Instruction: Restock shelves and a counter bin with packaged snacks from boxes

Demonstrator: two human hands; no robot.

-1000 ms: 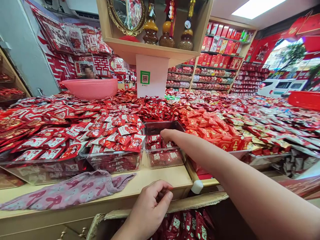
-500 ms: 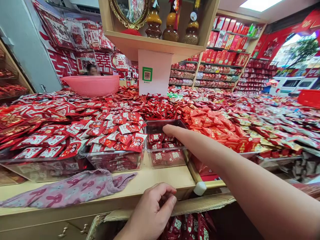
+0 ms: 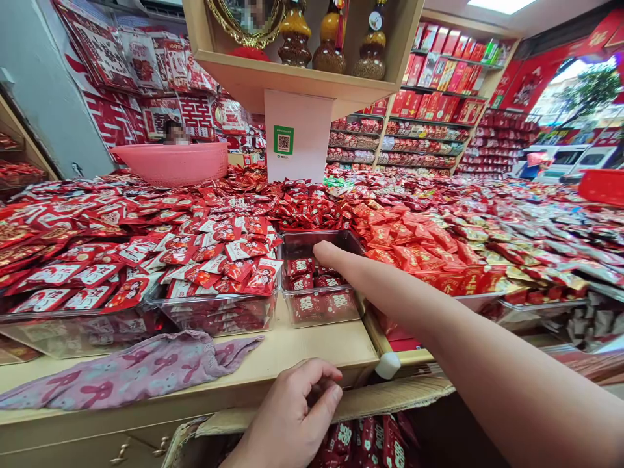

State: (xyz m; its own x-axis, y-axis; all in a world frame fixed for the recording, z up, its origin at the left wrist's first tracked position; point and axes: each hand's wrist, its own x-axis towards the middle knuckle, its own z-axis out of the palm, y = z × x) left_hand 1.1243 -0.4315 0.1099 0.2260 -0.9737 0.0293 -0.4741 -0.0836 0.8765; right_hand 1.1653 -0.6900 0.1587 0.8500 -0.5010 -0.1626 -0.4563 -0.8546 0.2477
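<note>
My right hand (image 3: 325,252) reaches down into a clear plastic bin (image 3: 322,317) in the middle of the counter. Its fingers are hidden behind the hand and inside the bin, so any grip is out of sight. Dark red candy packets (image 3: 301,266) with pale double-happiness print lie in the bin, close to the fingers. Lower down, my left hand (image 3: 305,406) hovers above a cardboard box (image 3: 380,400), loosely curled, with a gap between thumb and forefinger and nothing visible in it. Inside the box are more dark red packets (image 3: 370,442) of the same kind.
Bins heaped with red-and-white packets (image 3: 214,257) stand left, and orange-red packets (image 3: 414,237) lie right. A purple patterned cloth (image 3: 146,374) rests on the counter edge. Behind are a pink basket (image 3: 175,164) and a person's head. A wooden shelf (image 3: 302,78) overhangs the counter.
The view has shifted slightly. My right hand remains in the bin and my left hand stays over the box, both with almost the same pose.
</note>
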